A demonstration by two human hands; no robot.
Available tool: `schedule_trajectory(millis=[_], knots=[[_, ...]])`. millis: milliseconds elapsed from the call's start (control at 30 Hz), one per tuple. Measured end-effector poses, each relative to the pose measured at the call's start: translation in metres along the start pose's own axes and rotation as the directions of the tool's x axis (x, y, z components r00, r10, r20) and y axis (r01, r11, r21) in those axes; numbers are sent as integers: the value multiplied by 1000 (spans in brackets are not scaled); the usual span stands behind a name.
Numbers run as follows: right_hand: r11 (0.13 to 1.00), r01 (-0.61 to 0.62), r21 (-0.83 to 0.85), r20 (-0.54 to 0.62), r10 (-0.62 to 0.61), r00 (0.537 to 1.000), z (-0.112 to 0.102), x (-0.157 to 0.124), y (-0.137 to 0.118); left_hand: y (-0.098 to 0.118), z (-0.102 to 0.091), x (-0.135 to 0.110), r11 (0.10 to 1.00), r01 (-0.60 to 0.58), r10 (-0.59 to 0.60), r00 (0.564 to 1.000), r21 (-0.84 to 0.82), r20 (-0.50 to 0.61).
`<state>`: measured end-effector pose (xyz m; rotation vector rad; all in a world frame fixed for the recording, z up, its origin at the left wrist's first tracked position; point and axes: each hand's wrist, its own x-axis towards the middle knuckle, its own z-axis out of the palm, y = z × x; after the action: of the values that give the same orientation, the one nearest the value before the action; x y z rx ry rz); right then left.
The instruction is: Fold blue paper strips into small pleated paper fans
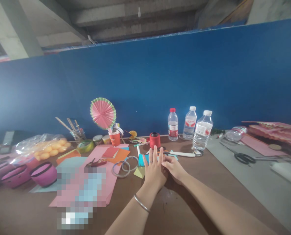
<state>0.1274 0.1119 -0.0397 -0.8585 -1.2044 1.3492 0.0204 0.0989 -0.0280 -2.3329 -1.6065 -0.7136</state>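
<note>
My left hand [154,168] lies flat with its fingers stretched out, pressing down on a light blue sheet of paper [142,159] on the brown table [174,202]. It wears a ring and a silver bangle on the wrist. My right hand [174,166] rests just beside it on the right, fingers curled against the left hand's edge at the paper; what it pinches, if anything, is hidden. A red spool of thread [154,140] stands just beyond the fingertips. A small yellow paper piece [139,172] lies left of my left hand.
Three water bottles [172,124] stand at the back by the blue wall; a fourth lies on its side at right. Scissors [244,158] lie on a grey mat. Left: pink paper sheets [103,163], tape rings [125,165], a pink paper fan [103,113], purple bowls [43,173], a bag of yellow balls.
</note>
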Motion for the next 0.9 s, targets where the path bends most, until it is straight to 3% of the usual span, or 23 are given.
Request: schedule_trajectory(millis=[533,900], knots=[[999,41,-3,-41,-41,998,0,4,5,1,-3,-3,994,-75,79,995,74,-56],[1000,16,-5,-41,-16,999,2,0,1,-1,-2,0,999,30,-30,999,-21,22]])
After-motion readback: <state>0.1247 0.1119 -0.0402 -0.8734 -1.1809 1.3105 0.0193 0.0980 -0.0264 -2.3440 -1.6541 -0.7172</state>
